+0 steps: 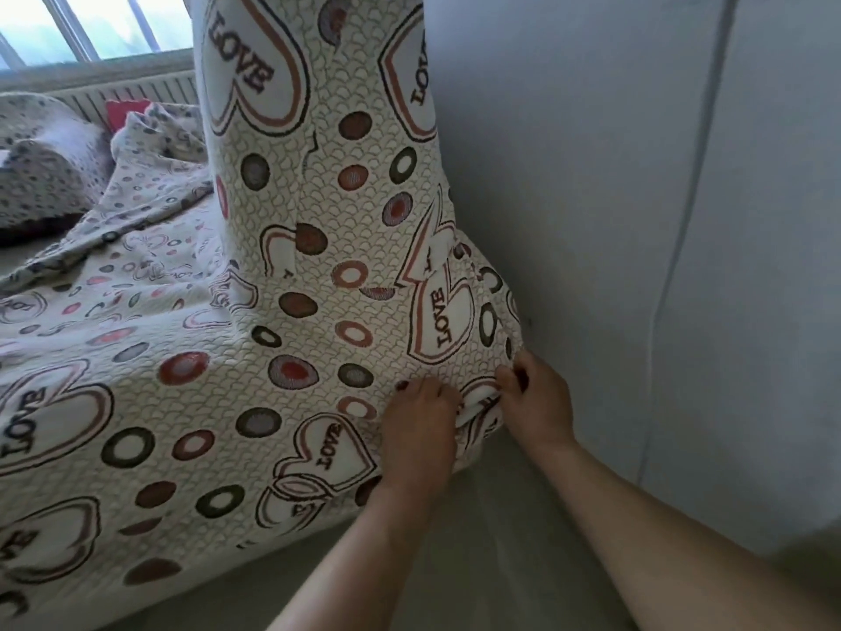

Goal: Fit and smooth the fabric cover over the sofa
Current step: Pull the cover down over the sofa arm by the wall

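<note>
A cream fabric cover (282, 275) printed with LOVE hearts and coloured rings lies over the sofa, running up the backrest and down across the seat. At the sofa's lower right corner my left hand (421, 432) grips a bunch of the cover with curled fingers. Right beside it, my right hand (534, 400) pinches the cover's edge where the fabric meets the wall. A fold of cloth is gathered between the two hands. The sofa itself is hidden under the cover.
A pale wall (637, 220) stands directly to the right of the sofa, with a thin cable (682, 220) running down it. Cushions in a matching print (45, 175) lie at the far left below a window (91, 29) and radiator. Pale floor (455, 562) shows below.
</note>
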### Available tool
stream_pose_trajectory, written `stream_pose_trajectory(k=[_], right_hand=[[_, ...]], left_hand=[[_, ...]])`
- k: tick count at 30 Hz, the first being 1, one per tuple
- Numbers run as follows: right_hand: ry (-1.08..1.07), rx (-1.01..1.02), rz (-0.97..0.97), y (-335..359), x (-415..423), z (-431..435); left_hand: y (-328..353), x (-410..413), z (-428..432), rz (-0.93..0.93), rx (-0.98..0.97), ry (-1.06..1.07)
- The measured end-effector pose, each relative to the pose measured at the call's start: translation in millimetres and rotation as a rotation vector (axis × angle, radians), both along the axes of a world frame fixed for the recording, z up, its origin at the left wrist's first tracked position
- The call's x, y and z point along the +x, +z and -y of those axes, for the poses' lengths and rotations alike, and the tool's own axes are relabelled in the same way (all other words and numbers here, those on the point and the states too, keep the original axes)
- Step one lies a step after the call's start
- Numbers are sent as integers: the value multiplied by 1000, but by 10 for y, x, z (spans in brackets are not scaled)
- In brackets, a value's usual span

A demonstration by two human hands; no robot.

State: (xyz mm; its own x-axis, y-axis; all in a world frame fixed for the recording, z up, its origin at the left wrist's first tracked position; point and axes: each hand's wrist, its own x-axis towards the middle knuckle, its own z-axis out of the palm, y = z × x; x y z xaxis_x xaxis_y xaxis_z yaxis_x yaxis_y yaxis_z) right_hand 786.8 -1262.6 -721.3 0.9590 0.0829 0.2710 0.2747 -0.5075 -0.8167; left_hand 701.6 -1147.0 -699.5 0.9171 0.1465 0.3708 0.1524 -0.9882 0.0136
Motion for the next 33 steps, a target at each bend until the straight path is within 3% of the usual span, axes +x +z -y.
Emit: stream_pose_trajectory(k=[8, 10, 13, 15, 20, 24, 28, 31, 33], right_hand=[[-18, 237, 40, -258, -95, -44], [-49, 320, -77, -371, -120, -83], [-108, 481, -371, -434, -29, -172], [-136, 487, -399, -385, 4, -207], [-177, 202, -256, -234, -38, -112], [-125, -147, 30, -504, -149, -69], [-44, -322, 296, -888, -145, 27], [1, -502, 220, -968, -115, 59], [37, -489, 109, -1006, -116, 54]], left_hand=[[-416, -255, -102, 303, -62, -201], [-495, -359, -126, 342, 14, -225], [-546, -437, -182, 244, 134, -114], [-590, -454, -235, 185, 174, -47], [-616, -376, -260, 226, 200, -73], [-684, -342, -217, 206, 135, -113], [-789, -320, -185, 127, 181, -111], [-844, -301, -175, 72, 236, -112], [-851, -284, -188, 47, 252, -115]])
